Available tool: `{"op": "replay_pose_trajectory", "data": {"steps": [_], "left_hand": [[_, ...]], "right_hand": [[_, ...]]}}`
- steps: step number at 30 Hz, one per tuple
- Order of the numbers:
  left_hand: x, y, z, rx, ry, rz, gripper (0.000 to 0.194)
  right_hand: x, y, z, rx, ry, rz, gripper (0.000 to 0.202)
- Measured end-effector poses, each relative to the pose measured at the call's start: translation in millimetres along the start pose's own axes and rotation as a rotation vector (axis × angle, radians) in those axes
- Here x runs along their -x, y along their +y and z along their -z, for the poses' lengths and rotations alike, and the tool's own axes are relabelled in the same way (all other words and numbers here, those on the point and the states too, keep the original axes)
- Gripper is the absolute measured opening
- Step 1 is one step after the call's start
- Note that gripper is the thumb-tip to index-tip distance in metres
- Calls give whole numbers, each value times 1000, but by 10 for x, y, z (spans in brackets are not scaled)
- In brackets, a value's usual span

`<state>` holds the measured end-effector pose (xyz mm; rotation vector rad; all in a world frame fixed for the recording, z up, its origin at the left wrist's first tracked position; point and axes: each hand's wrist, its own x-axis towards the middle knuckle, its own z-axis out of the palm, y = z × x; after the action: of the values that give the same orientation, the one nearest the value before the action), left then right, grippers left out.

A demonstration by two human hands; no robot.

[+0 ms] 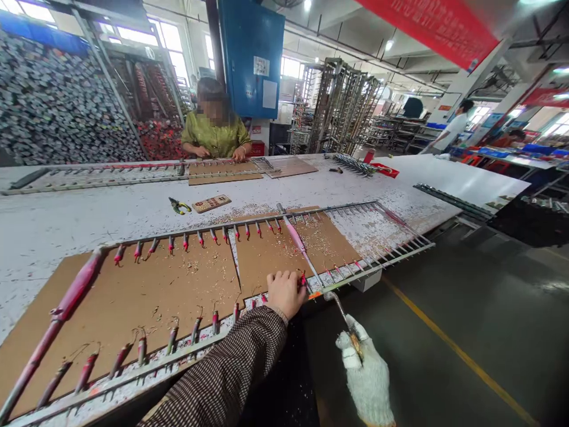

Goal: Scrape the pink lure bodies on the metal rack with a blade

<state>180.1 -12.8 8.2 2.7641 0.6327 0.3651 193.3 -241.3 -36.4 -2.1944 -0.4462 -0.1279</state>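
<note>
"Where were the hands?"

"Apart. The bare left hand (287,293) lay over the near rail of the metal frame (299,242), its fingers curled beside a red-tipped peg (303,279). I couldn't tell whether it gripped anything."

"And the other?"

"The gloved right hand (365,370), nearer and further right, was closed around the handle of a metal tool (340,308). The tool's curved end was up at the near rail; contact was hard to judge."

"Where did the frame lie?"

"Along the near side of the bench (111,216), partly over brown cardboard (169,287) strewn with small scraps. Pegs lined its long rails, many tipped pinkish red."

"Beyond it?"

"Pliers (179,206) to the left, a lettered block (211,203) just right of them, and a co-worker (216,133) at the far side."
</note>
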Motion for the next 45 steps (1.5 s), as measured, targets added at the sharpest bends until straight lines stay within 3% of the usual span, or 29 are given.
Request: {"op": "replay_pose_trajectory", "data": {"steps": [8, 13, 20, 26, 32, 38, 43, 45], "left_hand": [[11, -87, 61, 204, -198, -168, 21], [-45, -66, 35, 233, -277, -152, 19], [-3, -54, 28, 254, -246, -118, 19], [-23, -31, 31, 217, -242, -133, 21], [-24, -8, -16, 150, -205, -142, 28], [-8, 17, -30, 90, -139, -155, 26], [2, 19, -62, 88, -107, -189, 25], [2, 18, -70, 96, -99, -203, 24]], "right_hand": [[-78, -108, -28, -61, 68, -3, 46], [-143, -100, -14, 2, 68, 67, 42], [-253, -80, 137, 161, -37, 314, 36], [-247, -184, 250, 310, 140, 445, 34], [-225, -77, 131, 583, -33, 600, 39], [-227, -130, 249, 489, 222, 708, 40], [-255, -93, 186, 597, -6, 699, 39], [-269, -131, 215, 541, 43, 721, 41]]}}
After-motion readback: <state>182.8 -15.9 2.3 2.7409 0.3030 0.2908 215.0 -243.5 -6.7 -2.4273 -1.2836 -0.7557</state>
